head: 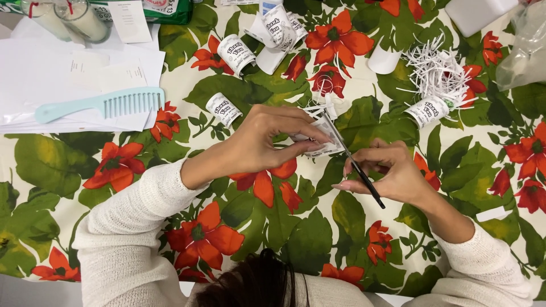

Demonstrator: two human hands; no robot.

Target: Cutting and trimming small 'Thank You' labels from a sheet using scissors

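My left hand pinches a small white printed paper roll above the flowered tablecloth. My right hand holds a thin black stick-like tool, whose tip reaches up to the roll's top, where thin white paper strips stick out. Both arms wear cream knitted sleeves. Part of the roll is hidden behind my left fingers.
Several more printed white paper rolls lie further back. A pile of shredded white paper is at the right, a light blue comb on white sheets at the left, two glass candle jars at the top left, a clear plastic bag at the far right.
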